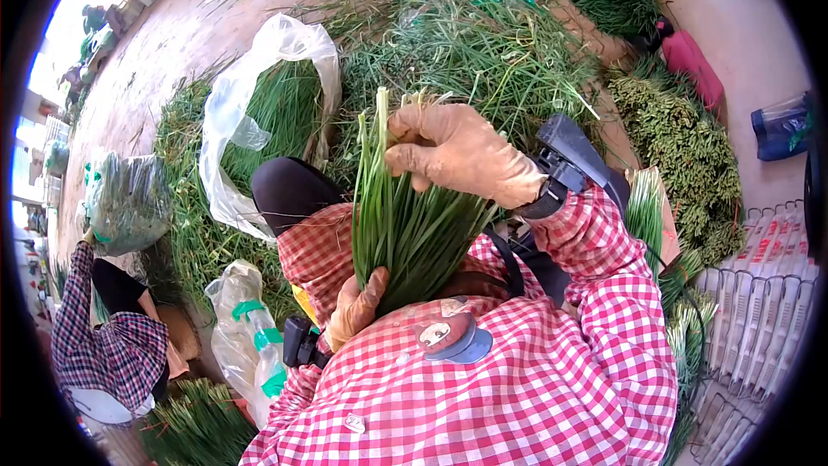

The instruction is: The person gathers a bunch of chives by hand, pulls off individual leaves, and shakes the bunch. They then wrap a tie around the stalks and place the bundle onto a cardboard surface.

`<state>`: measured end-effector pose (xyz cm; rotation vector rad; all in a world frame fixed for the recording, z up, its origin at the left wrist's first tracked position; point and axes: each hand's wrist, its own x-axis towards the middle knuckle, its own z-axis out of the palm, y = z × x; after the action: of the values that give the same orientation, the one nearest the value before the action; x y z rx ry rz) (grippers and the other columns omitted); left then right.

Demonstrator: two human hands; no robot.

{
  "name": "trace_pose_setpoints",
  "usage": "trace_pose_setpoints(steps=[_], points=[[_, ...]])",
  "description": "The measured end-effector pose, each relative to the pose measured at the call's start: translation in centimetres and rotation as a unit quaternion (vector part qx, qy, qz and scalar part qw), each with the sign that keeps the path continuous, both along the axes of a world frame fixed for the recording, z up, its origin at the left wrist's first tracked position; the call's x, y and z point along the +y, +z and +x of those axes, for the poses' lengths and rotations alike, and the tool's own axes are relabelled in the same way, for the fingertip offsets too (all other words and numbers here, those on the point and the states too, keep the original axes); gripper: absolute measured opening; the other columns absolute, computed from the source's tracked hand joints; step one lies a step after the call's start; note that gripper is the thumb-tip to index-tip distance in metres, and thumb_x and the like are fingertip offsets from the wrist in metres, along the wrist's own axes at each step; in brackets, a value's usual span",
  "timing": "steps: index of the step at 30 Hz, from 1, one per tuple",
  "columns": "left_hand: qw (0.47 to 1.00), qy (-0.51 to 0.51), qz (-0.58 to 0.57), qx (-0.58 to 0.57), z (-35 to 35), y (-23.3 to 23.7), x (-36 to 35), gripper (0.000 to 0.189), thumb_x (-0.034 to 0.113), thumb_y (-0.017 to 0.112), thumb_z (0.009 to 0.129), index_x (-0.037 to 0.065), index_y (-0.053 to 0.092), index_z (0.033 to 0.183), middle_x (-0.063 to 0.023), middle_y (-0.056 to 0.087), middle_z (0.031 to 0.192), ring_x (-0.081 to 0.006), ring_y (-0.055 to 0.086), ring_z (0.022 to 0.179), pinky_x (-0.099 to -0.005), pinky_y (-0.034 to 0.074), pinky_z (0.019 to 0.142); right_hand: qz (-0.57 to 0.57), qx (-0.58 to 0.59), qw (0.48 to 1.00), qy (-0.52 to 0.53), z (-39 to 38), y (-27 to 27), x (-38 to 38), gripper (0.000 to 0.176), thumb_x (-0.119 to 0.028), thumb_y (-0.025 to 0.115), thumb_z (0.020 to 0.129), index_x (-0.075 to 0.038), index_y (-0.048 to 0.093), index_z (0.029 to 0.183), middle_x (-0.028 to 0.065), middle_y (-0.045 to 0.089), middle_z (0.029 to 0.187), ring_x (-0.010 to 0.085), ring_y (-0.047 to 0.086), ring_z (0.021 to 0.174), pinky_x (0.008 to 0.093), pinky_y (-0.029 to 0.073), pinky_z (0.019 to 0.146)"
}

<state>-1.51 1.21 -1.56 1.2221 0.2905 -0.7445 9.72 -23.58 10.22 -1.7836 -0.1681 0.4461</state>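
Observation:
A thick bunch of green garlic chives [418,237] stands against my chest, its pale cut ends pointing up and away from me. My left hand [355,306], in a tan glove, wraps around its lower left side, partly hidden behind the checked shirt front. Up at the pale ends, my right hand [457,151], in the same kind of glove, has its thumb and fingers pinched together on the stalks. A few taller stalks stick up just left of its fingertips. Just beyond my knee, an open clear plastic bag [226,121] holds more long green chives.
Loose green trimmings [466,43] are heaped in front of me. At left, another person [112,336] in a checked shirt reaches toward a filled plastic bag [129,203]. A taped plastic roll [250,328] lies at my left; plastic crates [759,293] and green bundles [677,155] line the right.

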Motion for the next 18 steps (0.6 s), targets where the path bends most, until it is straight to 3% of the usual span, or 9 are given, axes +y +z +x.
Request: trace_pose_setpoints(steps=[4, 6, 7, 9, 11, 13, 15, 16, 18], points=[[1.000, -0.007, -0.020, -0.014, 0.0, -0.5, 0.1, 0.062, 0.041, 0.062, 0.090, 0.002, 0.045, 0.135, -0.0102, 0.056, 0.127, -0.0215, 0.055, 0.113, -0.0353, 0.044, 0.096, 0.021, -0.266, 0.949, -0.166, 0.9, -1.7, -3.1, 0.025, 0.003, 0.060, 0.081, -0.003, 0.065, 0.105, 0.0040, 0.067, 0.096, 0.0109, 0.062, 0.080, 0.0232, 0.051, 0.064], [0.999, -0.009, -0.031, -0.014, 0.3, -0.6, 0.1, 0.062, 0.041, 0.062, 0.090, 0.002, 0.045, 0.135, -0.0102, 0.056, 0.127, -0.0215, 0.055, 0.113, -0.0352, 0.044, 0.096, -0.022, -0.257, 0.919, -0.298, 2.9, 0.1, -6.2, 0.020, -0.010, 0.062, 0.090, -0.005, 0.065, 0.110, 0.0028, 0.068, 0.091, 0.0087, 0.062, 0.074, 0.0228, 0.051, 0.061], [0.999, -0.011, -0.033, -0.014, 0.3, -0.6, 0.1, 0.062, 0.041, 0.062, 0.090, 0.002, 0.045, 0.135, -0.0101, 0.056, 0.127, -0.0215, 0.055, 0.113, -0.0352, 0.044, 0.096, -0.159, -0.378, 0.855, -0.316, 3.7, -0.1, -8.0, 0.026, -0.023, 0.062, 0.093, -0.004, 0.064, 0.111, 0.0020, 0.068, 0.087, 0.0073, 0.061, 0.069, 0.0219, 0.049, 0.059], [0.999, -0.014, -0.037, -0.015, 0.4, -0.6, 0.0, 0.061, 0.041, 0.062, 0.090, 0.002, 0.046, 0.135, -0.0101, 0.056, 0.127, -0.0215, 0.055, 0.113, -0.0352, 0.044, 0.096, -0.287, -0.243, 0.874, -0.307, 1.2, 2.1, -7.7, 0.030, -0.034, 0.051, 0.096, -0.010, 0.063, 0.109, 0.0110, 0.069, 0.086, 0.0221, 0.069, 0.074, 0.0300, 0.056, 0.066], [0.999, -0.016, -0.038, -0.013, 0.4, -0.7, 0.1, 0.061, 0.041, 0.062, 0.090, 0.002, 0.046, 0.135, -0.0101, 0.056, 0.127, -0.0214, 0.055, 0.113, -0.0351, 0.044, 0.096, -0.214, -0.099, 0.945, -0.226, -1.9, 2.2, -5.0, 0.045, -0.036, 0.067, 0.088, -0.001, 0.060, 0.115, 0.0083, 0.069, 0.095, 0.0123, 0.066, 0.078, 0.0254, 0.053, 0.068], [0.999, -0.020, -0.036, -0.013, 0.4, -0.8, 0.5, 0.061, 0.041, 0.062, 0.090, 0.002, 0.046, 0.135, -0.0101, 0.056, 0.127, -0.0214, 0.054, 0.114, -0.0351, 0.044, 0.096, -0.278, -0.139, 0.946, -0.096, -3.7, 0.8, -2.1, 0.052, -0.041, 0.072, 0.081, 0.000, 0.059, 0.111, 0.0147, 0.068, 0.101, 0.0174, 0.067, 0.083, 0.0303, 0.054, 0.075], [0.999, -0.026, -0.033, -0.015, 0.5, -0.7, 0.8, 0.061, 0.041, 0.062, 0.090, 0.002, 0.046, 0.135, -0.0100, 0.056, 0.127, -0.0214, 0.054, 0.114, -0.0350, 0.044, 0.096, -0.304, -0.112, 0.940, -0.109, -4.1, -1.1, 0.6, 0.053, -0.042, 0.075, 0.078, 0.000, 0.058, 0.106, 0.0189, 0.067, 0.102, 0.0226, 0.068, 0.085, 0.0331, 0.054, 0.078], [0.999, -0.028, -0.030, -0.015, 0.4, -0.7, 0.8, 0.061, 0.041, 0.062, 0.091, 0.002, 0.046, 0.135, -0.0100, 0.056, 0.127, -0.0214, 0.054, 0.114, -0.0350, 0.044, 0.096, -0.222, -0.133, 0.955, -0.147, -4.2, -1.9, 1.1, 0.048, -0.037, 0.073, 0.082, 0.001, 0.057, 0.106, 0.0188, 0.067, 0.098, 0.0253, 0.068, 0.084, 0.0331, 0.054, 0.075], [0.999, -0.028, -0.030, -0.019, 0.3, -0.6, 0.7, 0.061, 0.041, 0.062, 0.091, 0.002, 0.046, 0.135, -0.0100, 0.056, 0.127, -0.0214, 0.054, 0.114, -0.0350, 0.044, 0.096, -0.196, -0.092, 0.962, -0.165, -4.1, -2.5, 1.3, 0.045, -0.034, 0.071, 0.084, 0.001, 0.057, 0.108, 0.0175, 0.067, 0.093, 0.0253, 0.067, 0.081, 0.0335, 0.053, 0.072]])
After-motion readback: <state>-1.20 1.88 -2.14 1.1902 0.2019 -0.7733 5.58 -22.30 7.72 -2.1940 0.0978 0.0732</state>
